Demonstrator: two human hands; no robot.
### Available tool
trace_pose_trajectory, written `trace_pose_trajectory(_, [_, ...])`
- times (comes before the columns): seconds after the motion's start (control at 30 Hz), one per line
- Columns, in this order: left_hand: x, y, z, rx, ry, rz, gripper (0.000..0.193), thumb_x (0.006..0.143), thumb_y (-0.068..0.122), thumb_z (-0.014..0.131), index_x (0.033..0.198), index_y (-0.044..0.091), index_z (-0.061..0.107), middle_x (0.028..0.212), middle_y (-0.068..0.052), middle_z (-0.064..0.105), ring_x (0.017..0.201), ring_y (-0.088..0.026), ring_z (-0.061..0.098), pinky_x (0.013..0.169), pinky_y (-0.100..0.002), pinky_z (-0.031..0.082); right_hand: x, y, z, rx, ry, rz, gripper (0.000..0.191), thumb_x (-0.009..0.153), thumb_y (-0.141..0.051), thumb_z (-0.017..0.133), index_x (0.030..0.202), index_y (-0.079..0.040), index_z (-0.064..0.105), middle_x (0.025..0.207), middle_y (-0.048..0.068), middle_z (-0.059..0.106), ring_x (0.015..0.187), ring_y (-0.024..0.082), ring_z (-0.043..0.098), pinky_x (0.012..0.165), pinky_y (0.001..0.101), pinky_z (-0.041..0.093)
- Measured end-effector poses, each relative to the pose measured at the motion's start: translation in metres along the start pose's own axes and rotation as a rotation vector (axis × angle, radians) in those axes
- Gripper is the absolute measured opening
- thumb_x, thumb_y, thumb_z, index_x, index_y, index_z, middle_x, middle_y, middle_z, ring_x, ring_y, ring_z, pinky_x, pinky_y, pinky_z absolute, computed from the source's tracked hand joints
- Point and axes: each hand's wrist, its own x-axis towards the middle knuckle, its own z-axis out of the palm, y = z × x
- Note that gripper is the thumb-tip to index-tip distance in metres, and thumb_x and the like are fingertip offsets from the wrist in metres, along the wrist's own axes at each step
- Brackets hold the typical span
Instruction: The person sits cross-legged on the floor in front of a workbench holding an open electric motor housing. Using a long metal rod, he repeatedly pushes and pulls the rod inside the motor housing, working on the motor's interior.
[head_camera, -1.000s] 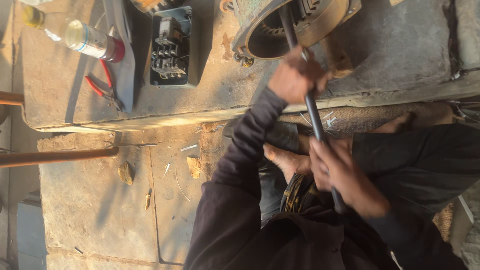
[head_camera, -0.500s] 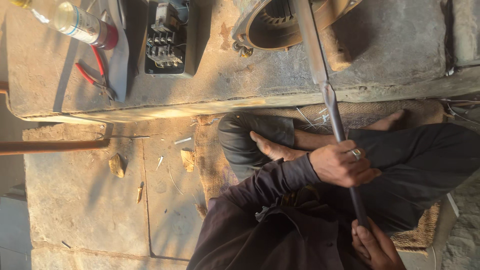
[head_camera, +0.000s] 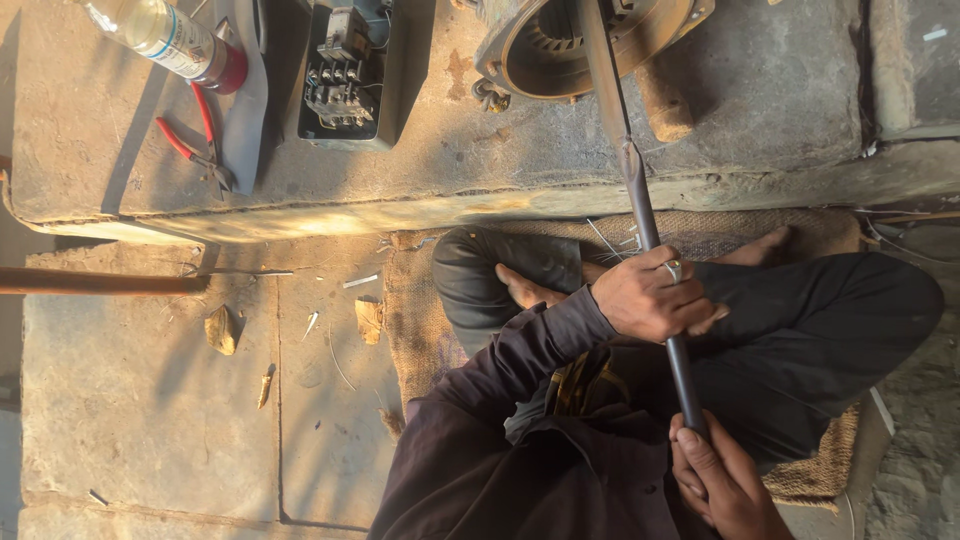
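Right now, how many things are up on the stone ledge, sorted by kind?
Motor housing: 1
Long metal rod: 1
Electrical switch box: 1
Red-handled pliers: 1
Plastic bottle: 1
Total: 5

Counted things on a stone ledge and the floor below it.
Two hands: the left (head_camera: 655, 298) and the right (head_camera: 720, 480), both on one rod (head_camera: 640, 200). One ring (head_camera: 673, 270) on the left hand. One motor (head_camera: 560, 45), one bottle (head_camera: 165, 35), one pair of pliers (head_camera: 195, 145), one switch box (head_camera: 345, 75), one mat (head_camera: 700, 235), one pipe (head_camera: 100, 282), two bare feet.
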Motion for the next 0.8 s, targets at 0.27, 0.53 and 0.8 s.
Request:
trace_pose_trajectory(0.27, [-0.007, -0.005, 0.002, -0.005, 0.141, 0.016, 0.031, 0.091, 0.021, 0.081, 0.068, 0.013, 0.062, 0.067, 0.000, 0.058, 0.073, -0.018, 0.060, 0.076, -0.032, 0.050, 0.011, 0.022, 0.008, -0.115, 0.169, -0.020, 0.024, 0.102, -0.023, 0.053, 0.106, -0.001, 0.058, 0.061, 0.003, 0.041, 0.052, 0.012, 0.038, 0.046, 0.0285, 0.032])
trace_pose_trajectory(0.53, [-0.007, -0.023, -0.004, -0.030, 0.103, -0.008, 0.033, 0.092, 0.022, 0.081, 0.067, 0.014, 0.060, 0.065, 0.002, 0.059, 0.072, -0.016, 0.062, 0.071, -0.031, 0.049, 0.012, -0.002, 0.010, -0.016, 0.148, 0.116, 0.025, 0.101, -0.024, 0.050, 0.111, -0.002, 0.056, 0.060, 0.004, 0.041, 0.048, 0.011, 0.035, 0.043, 0.0272, 0.029])
trace_pose_trajectory(0.8, [0.000, -0.097, 0.014, -0.105, 0.004, -0.057, 0.032, 0.098, 0.026, 0.072, 0.067, 0.019, 0.067, 0.060, 0.006, 0.061, 0.058, -0.012, 0.059, 0.065, -0.034, 0.048, 0.045, -0.099, 0.024, 0.239, -0.145, 0.054, 0.030, 0.104, -0.029, 0.043, 0.115, -0.002, 0.052, 0.057, 0.000, 0.038, 0.031, 0.009, 0.030, 0.030, 0.0271, 0.030])
